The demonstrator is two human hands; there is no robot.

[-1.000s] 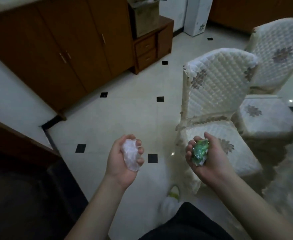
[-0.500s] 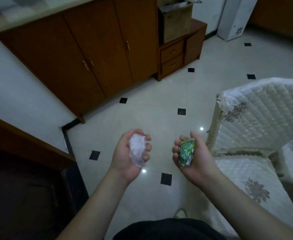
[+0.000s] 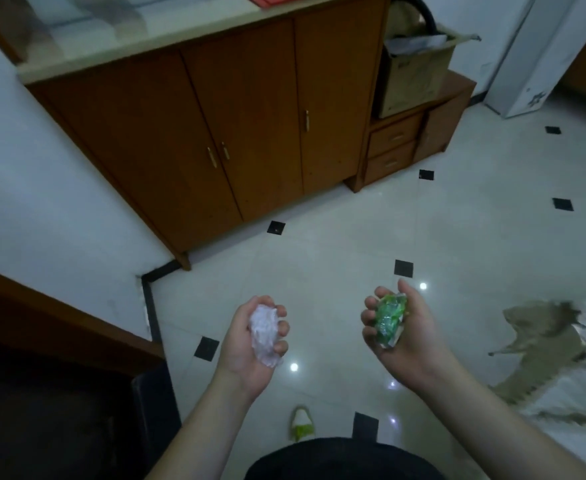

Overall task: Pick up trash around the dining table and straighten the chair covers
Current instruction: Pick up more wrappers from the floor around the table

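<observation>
L hand (image 3: 250, 341) fist-curled on white plastic wad (image 3: 265, 334); R hand (image 3: 402, 330) cupped on green wrapper (image 3: 390, 317). View swung left since 1 s ago: chair cover (image 3: 561, 368) slid to 3 o'clock edge, cabinet (image 3: 236, 133) at 12. Judged: trash collected, hunting bin; covers undone.

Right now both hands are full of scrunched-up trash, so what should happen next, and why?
Probably carry both wads off to a bin. The left hand grips a white crumpled wad and the right hand grips a green wrapper, so neither can pick up more, and no bin shows here.
</observation>
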